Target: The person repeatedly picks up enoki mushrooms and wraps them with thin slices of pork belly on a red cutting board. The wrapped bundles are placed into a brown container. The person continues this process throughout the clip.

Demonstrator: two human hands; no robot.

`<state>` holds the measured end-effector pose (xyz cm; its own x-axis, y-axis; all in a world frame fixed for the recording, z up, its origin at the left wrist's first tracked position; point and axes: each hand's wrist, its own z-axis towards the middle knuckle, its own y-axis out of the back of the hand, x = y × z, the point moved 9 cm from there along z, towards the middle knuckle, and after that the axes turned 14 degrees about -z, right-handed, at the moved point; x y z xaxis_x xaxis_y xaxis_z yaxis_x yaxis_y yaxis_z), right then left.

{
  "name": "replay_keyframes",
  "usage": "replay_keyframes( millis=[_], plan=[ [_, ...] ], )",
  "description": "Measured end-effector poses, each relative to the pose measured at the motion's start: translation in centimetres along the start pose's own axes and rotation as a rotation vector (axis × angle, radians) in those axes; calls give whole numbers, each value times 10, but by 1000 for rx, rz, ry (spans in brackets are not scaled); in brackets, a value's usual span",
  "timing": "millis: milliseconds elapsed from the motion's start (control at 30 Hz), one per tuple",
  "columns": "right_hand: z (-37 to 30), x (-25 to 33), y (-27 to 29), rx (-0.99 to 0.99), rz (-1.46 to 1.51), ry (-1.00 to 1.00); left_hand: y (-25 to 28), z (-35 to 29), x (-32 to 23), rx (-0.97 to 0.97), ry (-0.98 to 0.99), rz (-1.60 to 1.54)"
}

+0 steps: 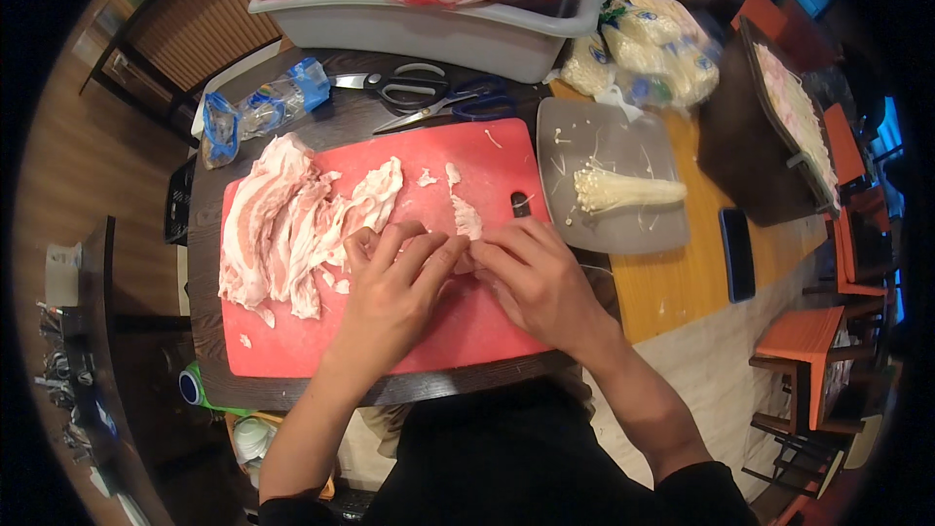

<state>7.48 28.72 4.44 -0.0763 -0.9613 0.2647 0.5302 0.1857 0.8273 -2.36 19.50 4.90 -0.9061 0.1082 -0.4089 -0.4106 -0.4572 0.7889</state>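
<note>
Over the red cutting board point(467, 346), my left hand point(394, 282) and my right hand point(536, 278) meet with curled fingers. Their fingertips pinch a thin slice of raw meat point(467, 219), whose far end lies on the board beyond them. Whatever else is between the fingers is hidden. A pile of fatty raw meat slices point(278, 224) covers the board's left part, beside my left hand. To the right, a bunch of enoki mushrooms point(628, 191) rests on a grey cutting board point(643, 234), with loose stems around it.
Two pairs of scissors point(414, 88) and a torn plastic bag point(273, 105) lie behind the red board. Farther back stands a grey tub point(419, 39) with striped bags. Bagged enoki point(662, 54), a dark deep container point(750, 136) and a phone point(737, 253) are at right.
</note>
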Motion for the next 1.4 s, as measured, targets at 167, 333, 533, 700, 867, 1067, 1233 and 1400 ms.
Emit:
replay_keyframes(
  millis=[167,333,533,700,867,1067,1233,1400],
  plan=[
    [-9,4,12,76,65,33,-3,-7,-6,139,14,-115],
    [-21,-2,11,110,201,-123,-2,-21,-13,99,130,-259],
    [-7,-12,11,9,170,-59,-2,-5,1,76,62,-172],
    [10,-17,1,82,146,29,0,4,4,11,86,-125],
    [6,-15,-1,99,175,24,-6,4,9,55,76,-153],
    [-7,-9,-8,224,248,18,-7,-14,6,108,209,-344],
    [9,-11,2,65,146,15,1,1,15,-28,133,-261],
    [23,-6,-9,112,-46,144,32,9,23,-79,155,-20]
  ],
)
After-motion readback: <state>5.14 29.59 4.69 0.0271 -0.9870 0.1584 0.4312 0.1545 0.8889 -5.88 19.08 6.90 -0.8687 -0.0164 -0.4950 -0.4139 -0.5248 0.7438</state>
